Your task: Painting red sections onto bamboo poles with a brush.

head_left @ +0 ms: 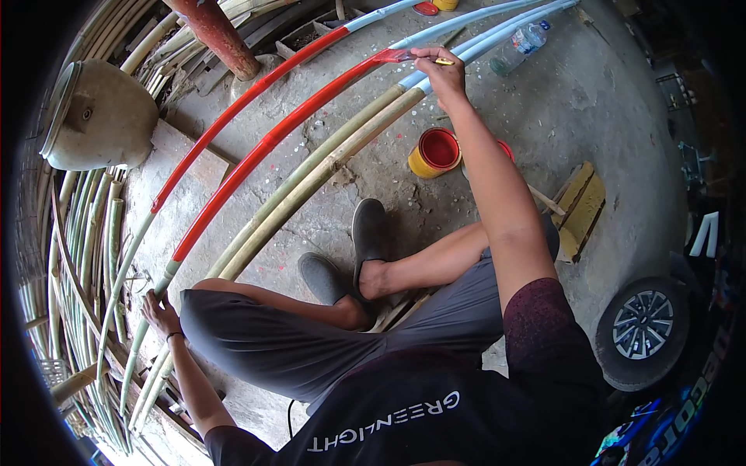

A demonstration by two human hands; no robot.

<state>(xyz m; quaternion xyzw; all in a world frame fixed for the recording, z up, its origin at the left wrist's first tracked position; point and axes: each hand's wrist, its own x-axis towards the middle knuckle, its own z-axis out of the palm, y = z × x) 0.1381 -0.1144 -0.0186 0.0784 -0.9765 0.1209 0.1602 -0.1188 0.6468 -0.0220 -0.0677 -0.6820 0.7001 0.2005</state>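
Note:
My right hand is closed around a paintbrush with a yellow handle. Its red-wet bristles touch a bamboo pole where the red coat meets the light blue one. Lower left, my left hand grips the same pole on its bare greenish end; part of the fingers is hidden. Beyond it lies another pole, also red in the middle and blue at the far end. Nearer me run two poles with bare lower lengths and blue far ends. An opened paint can of red paint stands right of them.
A second can is partly behind my right forearm. Beside my knee lies a yellow-stained wooden block. A plastic bottle lies near the blue ends. Left are a large clay jar, a red post and stacked bamboo; right, a wheel.

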